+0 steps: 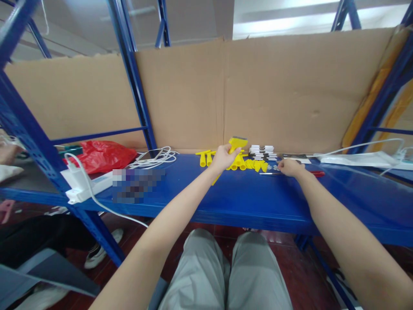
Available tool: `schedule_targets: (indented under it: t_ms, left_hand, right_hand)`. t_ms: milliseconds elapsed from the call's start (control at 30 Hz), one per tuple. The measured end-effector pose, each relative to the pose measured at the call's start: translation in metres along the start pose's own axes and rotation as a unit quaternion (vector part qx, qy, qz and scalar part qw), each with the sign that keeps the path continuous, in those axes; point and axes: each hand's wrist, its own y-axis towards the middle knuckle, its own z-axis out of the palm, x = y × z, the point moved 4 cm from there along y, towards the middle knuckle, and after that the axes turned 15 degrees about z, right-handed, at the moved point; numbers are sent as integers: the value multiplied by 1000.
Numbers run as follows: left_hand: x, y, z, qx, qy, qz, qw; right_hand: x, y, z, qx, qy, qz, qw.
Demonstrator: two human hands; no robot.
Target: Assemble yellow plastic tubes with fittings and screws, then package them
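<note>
My left hand (222, 158) is wrapped round a yellow scraper (238, 141), its wide head up and its handle slanting down past my palm. Just behind and beside that hand lie several yellow handles (202, 160) and small yellow pieces (257, 165). At the right, my right hand (291, 167) has its fingers pinched together low over small silvery bits (272, 167), maybe screws. Whatever those fingertips hold is too small to make out. A screwdriver (318, 174) with a red handle lies under this hand, its shaft pointing left.
White-and-black flat pieces (262, 150) are stacked by the cardboard wall (277, 94). On the blue shelf (238, 198) are a power strip (97, 185), white cables (155, 158), a red plastic bag (105, 155) and a white strip (358, 159). Another person's leg (48, 237) shows lower left.
</note>
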Motion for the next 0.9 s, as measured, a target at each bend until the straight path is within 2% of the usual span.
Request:
schedule_targets:
  t_ms: [200, 300, 467, 533, 767, 900]
  left_hand:
    - [-8, -10, 13, -33, -143, -135, 980]
    - [1, -12, 14, -57, -175, -194, 964]
    - [22, -15, 13, -80, -209, -241, 944]
    - [28, -18, 13, -56, -202, -251, 945]
    - [39, -34, 28, 104, -143, -282, 943]
    - [42, -37, 29, 139, -118, -282, 942]
  right_hand:
    - [1, 1, 3, -2, 0, 2, 1000]
    - [3, -1, 4, -1, -1, 3, 1000]
    - [7, -2, 5, -11, -10, -4, 1000]
    - [7, -1, 6, -11, -15, -6, 1000]
    - [8, 2, 9, -3, -20, -18, 1000]
    - [10, 0, 9, -8, -36, -27, 999]
